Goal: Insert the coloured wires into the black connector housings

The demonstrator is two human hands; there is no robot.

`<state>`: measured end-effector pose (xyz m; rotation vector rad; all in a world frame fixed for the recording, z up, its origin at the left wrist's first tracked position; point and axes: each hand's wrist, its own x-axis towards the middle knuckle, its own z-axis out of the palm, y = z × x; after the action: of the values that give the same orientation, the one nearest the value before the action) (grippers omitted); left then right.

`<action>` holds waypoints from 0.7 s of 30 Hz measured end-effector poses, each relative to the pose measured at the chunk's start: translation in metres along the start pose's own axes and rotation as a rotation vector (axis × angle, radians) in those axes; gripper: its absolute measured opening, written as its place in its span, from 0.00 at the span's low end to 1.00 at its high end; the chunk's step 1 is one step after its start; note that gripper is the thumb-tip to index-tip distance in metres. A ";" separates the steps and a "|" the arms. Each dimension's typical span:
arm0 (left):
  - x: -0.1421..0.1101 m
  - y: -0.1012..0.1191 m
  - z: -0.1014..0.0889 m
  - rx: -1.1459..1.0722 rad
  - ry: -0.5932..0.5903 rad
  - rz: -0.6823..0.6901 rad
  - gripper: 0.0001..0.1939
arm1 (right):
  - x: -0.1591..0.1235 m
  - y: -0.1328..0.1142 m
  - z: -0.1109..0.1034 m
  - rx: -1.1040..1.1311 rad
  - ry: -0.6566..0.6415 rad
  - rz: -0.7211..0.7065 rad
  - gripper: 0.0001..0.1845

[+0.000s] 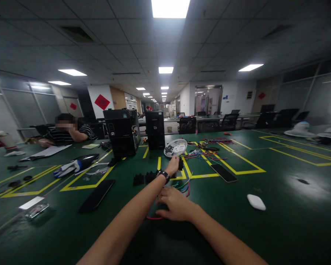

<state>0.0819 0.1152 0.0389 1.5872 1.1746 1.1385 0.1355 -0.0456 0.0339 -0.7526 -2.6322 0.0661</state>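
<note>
My left hand (173, 165), with a black watch on its wrist, reaches far out over the green table (278, 228). Its fingers are closed on a small black part (181, 163) just below a white plastic basket (176, 147). Nearer to me, my right hand (175, 207) lies flat, fingers stretched out, on a dark object that it mostly hides. A red wire (154, 218) loops out at its left. A bunch of coloured wires (184, 186) lies between the two hands.
Two black computer towers (120, 134) (155, 129) stand behind the basket. Black foam pieces (139, 179), a dark phone (96, 195), a second phone (224, 172) and a white oval object (256, 201) lie around. More wires (209, 149) lie at the back. A person (64, 130) sits far left.
</note>
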 end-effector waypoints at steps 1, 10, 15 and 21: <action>0.004 0.000 0.005 0.089 -0.007 0.013 0.10 | 0.001 -0.004 0.002 0.018 -0.026 -0.040 0.19; 0.000 -0.013 0.021 0.687 -0.015 0.125 0.15 | 0.004 -0.014 0.021 0.028 -0.091 -0.086 0.20; -0.016 0.001 -0.003 0.847 0.065 0.262 0.13 | 0.006 -0.018 0.019 0.002 -0.153 -0.059 0.09; -0.045 0.005 -0.096 0.921 0.105 0.350 0.16 | 0.006 -0.022 0.011 -0.019 -0.097 -0.018 0.07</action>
<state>-0.0167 0.0807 0.0588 2.5226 1.6684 0.9328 0.1154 -0.0608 0.0292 -0.7495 -2.7348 0.0740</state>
